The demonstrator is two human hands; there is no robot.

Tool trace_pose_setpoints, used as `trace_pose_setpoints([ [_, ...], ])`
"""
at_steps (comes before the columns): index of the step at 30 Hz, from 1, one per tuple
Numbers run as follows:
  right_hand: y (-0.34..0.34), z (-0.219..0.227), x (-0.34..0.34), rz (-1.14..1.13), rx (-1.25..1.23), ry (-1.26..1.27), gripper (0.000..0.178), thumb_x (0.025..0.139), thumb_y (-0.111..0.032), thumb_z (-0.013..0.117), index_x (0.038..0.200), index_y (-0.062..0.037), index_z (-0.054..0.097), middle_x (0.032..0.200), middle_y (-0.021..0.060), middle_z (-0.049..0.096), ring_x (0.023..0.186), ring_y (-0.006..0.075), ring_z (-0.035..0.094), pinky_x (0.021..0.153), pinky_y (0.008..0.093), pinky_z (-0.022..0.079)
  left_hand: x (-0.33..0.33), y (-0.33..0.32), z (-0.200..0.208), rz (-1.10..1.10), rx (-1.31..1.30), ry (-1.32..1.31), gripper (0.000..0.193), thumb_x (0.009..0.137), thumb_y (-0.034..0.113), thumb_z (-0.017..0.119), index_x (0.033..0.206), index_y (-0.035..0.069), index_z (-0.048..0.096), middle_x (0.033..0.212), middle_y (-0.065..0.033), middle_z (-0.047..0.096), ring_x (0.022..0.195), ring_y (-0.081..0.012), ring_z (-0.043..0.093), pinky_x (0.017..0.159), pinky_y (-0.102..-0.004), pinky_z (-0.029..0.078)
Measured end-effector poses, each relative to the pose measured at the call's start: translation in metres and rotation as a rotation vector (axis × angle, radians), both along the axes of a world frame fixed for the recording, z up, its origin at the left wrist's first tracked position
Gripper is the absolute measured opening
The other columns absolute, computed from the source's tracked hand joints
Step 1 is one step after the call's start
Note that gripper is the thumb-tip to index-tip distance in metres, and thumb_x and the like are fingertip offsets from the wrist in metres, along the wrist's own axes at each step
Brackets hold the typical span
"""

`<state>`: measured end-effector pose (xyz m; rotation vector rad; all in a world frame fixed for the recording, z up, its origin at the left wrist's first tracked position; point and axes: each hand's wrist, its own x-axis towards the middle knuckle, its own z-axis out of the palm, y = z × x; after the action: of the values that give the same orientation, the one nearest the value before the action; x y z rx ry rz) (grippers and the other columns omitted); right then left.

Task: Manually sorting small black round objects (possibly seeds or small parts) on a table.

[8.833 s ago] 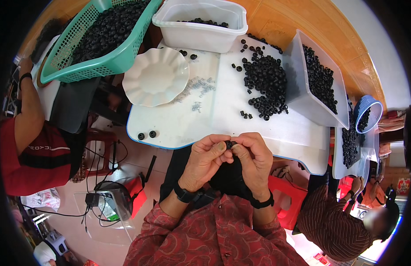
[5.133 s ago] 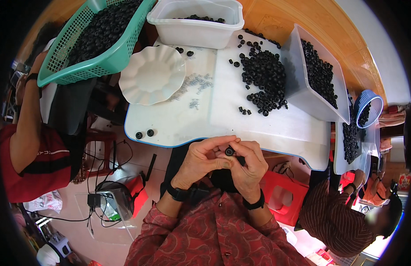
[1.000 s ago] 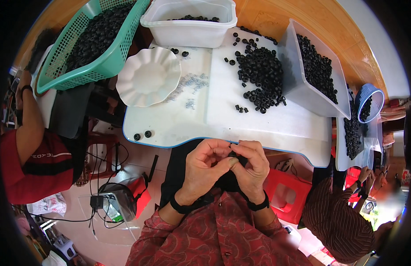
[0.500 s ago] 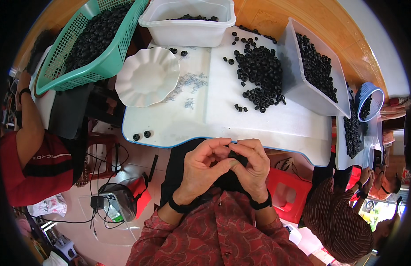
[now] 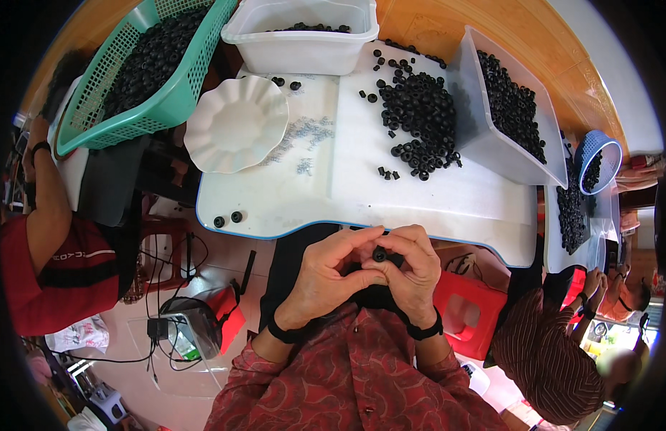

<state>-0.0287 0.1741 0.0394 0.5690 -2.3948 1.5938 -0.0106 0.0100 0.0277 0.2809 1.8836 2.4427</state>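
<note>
Just beyond the table's front edge, my left hand (image 5: 329, 266) and my right hand (image 5: 410, 269) meet with curled fingers. Between their fingertips is a small black round part (image 5: 380, 253) with a hole in its end, turned upward. Fingers of both hands close around it, and they hide its lower portion. On the table ahead lies a heap of similar black parts (image 5: 419, 111), some with wide rims and some plain short cylinders. Tiny clear pieces (image 5: 304, 133) are scattered left of the heap. Two black parts (image 5: 227, 218) sit by the front left edge.
A scalloped white plate (image 5: 236, 126) lies at the left, beside a green basket (image 5: 182, 100) of black parts. Behind stand a white tub (image 5: 297, 54) and, at right, a translucent bin (image 5: 484, 133). A red stool (image 5: 466, 312) is near my right. People sit on both sides.
The black part, hidden between my fingers before, now shows with its holed end up. My fingers have shifted slightly around it. The things on the table have stayed put.
</note>
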Motion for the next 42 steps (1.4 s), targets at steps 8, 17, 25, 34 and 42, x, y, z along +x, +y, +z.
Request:
trace_pose_setpoints([
  [8, -0.003, 0.001, 0.003, 0.01, 0.025, 0.021, 0.038, 0.068, 0.005, 0.079, 0.104, -0.0044, 0.07, 0.095, 0.0069, 0.059, 0.083, 0.0188, 0.061, 0.07, 0.0279, 0.051, -0.001, -0.004, 0.0, -0.048, 0.103, -0.135, 0.048, 0.083, -0.006, 0.072, 0.128, -0.001, 0.058, 0.105, -0.0043, 0.064, 0.095, -0.0096, 0.06, 0.083, -0.0235, 0.052],
  [17, -0.007, 0.01, 0.002, 0.069, 0.013, -0.026, 0.038, 0.078, 0.007, 0.072, 0.114, -0.0033, 0.068, 0.103, 0.0087, 0.057, 0.087, 0.018, 0.06, 0.075, 0.0266, 0.05, 0.0, 0.001, 0.001, 0.088, 0.182, -0.172, 0.034, 0.087, -0.006, 0.068, 0.12, -0.003, 0.06, 0.104, -0.006, 0.066, 0.095, -0.01, 0.063, 0.084, -0.0239, 0.053],
  [25, 0.006, 0.009, -0.006, 0.162, -0.152, -0.192, 0.025, 0.089, 0.001, 0.065, 0.115, -0.0006, 0.068, 0.103, 0.0082, 0.057, 0.088, 0.0144, 0.057, 0.077, 0.0238, 0.046, 0.002, 0.003, -0.005, 0.073, 0.24, -0.15, 0.023, 0.087, -0.007, 0.067, 0.109, -0.005, 0.061, 0.104, -0.0116, 0.067, 0.089, -0.0155, 0.068, 0.071, -0.0246, 0.058],
  [34, 0.004, 0.006, -0.004, 0.117, -0.369, -0.318, 0.02, 0.09, 0.002, 0.065, 0.11, 0.0024, 0.068, 0.102, 0.0064, 0.057, 0.086, 0.0106, 0.057, 0.073, 0.0208, 0.047, 0.0, 0.003, -0.007, 0.076, 0.183, -0.058, 0.023, 0.084, -0.01, 0.068, 0.106, -0.003, 0.066, 0.111, -0.0127, 0.063, 0.089, -0.0168, 0.068, 0.072, -0.0234, 0.056],
  [42, -0.001, 0.013, -0.002, 0.095, -0.304, -0.25, 0.015, 0.092, 0.004, 0.061, 0.105, 0.0042, 0.067, 0.101, 0.0087, 0.059, 0.082, 0.0127, 0.063, 0.073, 0.0224, 0.051, -0.002, 0.002, -0.012, 0.035, 0.283, -0.107, 0.025, 0.084, -0.01, 0.068, 0.107, -0.002, 0.068, 0.108, -0.0073, 0.063, 0.089, -0.0087, 0.06, 0.077, -0.021, 0.05],
])
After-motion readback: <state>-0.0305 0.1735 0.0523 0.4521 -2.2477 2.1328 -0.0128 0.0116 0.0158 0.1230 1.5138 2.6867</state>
